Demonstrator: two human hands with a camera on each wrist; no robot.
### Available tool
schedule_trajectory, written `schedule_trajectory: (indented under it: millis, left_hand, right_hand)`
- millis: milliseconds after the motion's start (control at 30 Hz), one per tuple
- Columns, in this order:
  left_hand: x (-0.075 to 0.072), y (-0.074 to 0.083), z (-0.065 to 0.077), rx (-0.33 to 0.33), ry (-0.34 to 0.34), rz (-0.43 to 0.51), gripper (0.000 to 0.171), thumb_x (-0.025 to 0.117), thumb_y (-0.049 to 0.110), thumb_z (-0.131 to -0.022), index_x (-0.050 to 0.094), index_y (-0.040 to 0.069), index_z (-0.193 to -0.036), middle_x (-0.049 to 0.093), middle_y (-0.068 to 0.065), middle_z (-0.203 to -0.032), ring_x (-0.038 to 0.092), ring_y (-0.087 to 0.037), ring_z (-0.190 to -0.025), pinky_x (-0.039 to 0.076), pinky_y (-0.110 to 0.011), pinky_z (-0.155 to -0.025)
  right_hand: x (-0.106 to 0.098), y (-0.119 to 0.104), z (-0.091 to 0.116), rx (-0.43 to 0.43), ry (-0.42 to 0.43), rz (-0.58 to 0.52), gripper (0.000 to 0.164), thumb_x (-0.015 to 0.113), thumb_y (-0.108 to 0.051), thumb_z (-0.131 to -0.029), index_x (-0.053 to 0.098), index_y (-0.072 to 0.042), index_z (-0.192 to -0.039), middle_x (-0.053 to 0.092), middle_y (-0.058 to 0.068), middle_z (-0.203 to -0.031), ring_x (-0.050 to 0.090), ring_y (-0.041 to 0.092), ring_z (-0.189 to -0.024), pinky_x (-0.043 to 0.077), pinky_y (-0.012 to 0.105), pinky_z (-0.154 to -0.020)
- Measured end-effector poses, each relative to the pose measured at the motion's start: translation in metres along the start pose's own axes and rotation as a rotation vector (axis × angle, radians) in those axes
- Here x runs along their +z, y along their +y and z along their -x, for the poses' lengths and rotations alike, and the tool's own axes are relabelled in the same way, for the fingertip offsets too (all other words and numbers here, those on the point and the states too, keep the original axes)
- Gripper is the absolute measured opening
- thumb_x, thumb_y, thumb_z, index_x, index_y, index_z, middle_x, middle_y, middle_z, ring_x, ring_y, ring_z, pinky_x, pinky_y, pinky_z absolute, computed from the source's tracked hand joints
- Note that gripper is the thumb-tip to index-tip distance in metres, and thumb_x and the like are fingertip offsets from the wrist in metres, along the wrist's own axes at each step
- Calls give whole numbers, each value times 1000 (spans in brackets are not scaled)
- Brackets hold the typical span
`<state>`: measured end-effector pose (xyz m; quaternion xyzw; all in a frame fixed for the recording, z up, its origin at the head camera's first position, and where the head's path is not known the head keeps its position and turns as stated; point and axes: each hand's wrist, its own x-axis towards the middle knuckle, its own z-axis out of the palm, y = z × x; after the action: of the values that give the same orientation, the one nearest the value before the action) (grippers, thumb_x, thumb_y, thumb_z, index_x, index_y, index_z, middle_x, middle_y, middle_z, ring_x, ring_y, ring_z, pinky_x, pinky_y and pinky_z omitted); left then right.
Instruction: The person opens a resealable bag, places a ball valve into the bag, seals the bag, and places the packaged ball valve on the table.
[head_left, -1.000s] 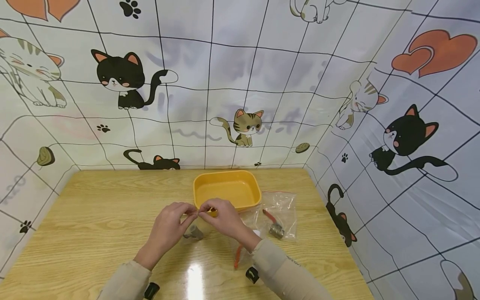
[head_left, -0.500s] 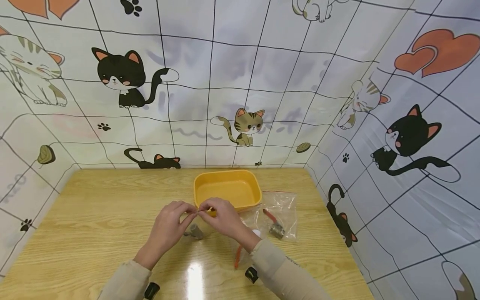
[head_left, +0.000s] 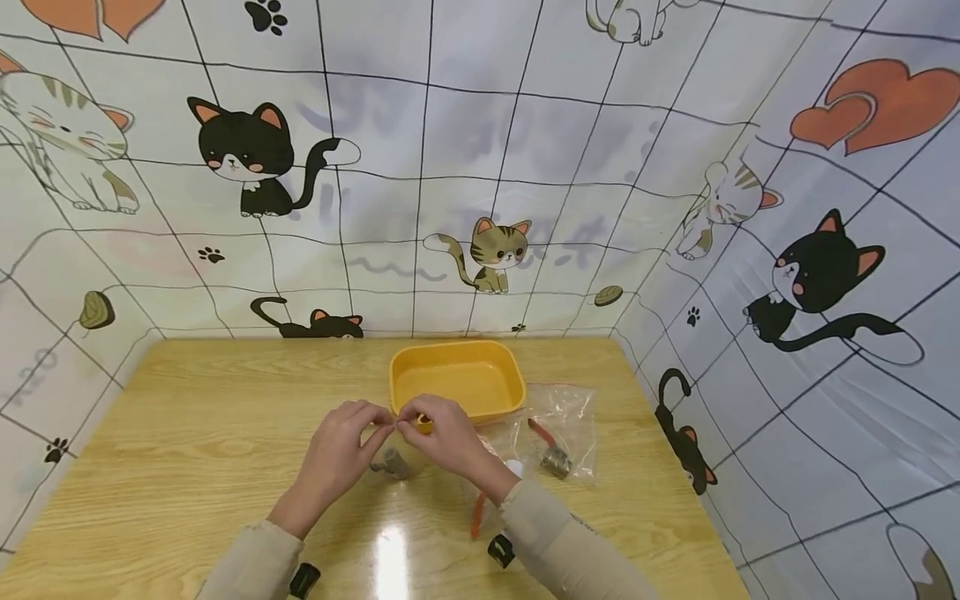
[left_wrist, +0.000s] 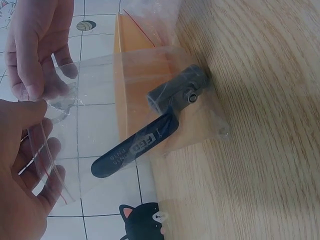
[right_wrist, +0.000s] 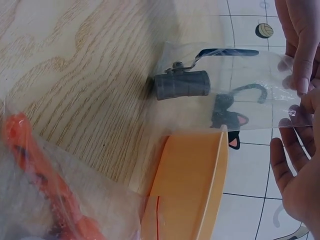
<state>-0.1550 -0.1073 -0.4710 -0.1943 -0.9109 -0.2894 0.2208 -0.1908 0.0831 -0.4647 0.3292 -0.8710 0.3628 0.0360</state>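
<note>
A clear zip bag (left_wrist: pixel 95 90) hangs from both hands by its red-lined top edge. Inside it lies a grey metal ball valve (left_wrist: pixel 175 90) with a dark blue lever handle (left_wrist: pixel 137 145); the head view shows the valve (head_left: pixel 392 464) small, below the fingers. My left hand (head_left: pixel 337 450) pinches the bag's opening between thumb and finger. Close against it, my right hand (head_left: pixel 450 437) pinches the same edge. In the right wrist view the bagged valve (right_wrist: pixel 182 85) hangs close over the tabletop, its lower end near the wood; whether it touches cannot be made out.
Behind the hands stands a yellow tray (head_left: pixel 457 383). To its right, a clear bag holds a valve with a red handle (head_left: pixel 553 458). Nearer, under the right forearm, lies another bag with an orange-red handle (head_left: pixel 477 515). Cat-patterned sheets (head_left: pixel 375 208) rise behind the table.
</note>
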Motion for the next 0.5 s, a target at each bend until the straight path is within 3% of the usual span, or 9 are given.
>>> schedule_trajectory:
  millis: [300, 500]
  left_hand:
    - [-1, 1, 1, 29, 13, -24, 11, 80, 17, -81, 71, 18, -87, 70, 6, -84, 62, -13, -77, 52, -36, -73]
    - [0, 3, 1, 37, 24, -36, 11, 80, 17, -80, 71, 17, -86, 70, 5, -83, 63, -15, -77, 52, -40, -75]
  right_hand:
    - [-4, -3, 0, 45, -32, 46, 19, 61, -36, -96, 71, -20, -99, 71, -7, -97, 64, 7, -92, 55, 23, -80]
    - [-3, -4, 0, 31, -24, 53, 17, 62, -32, -96, 71, -18, -100, 71, -5, -97, 64, 6, -90, 54, 21, -79]
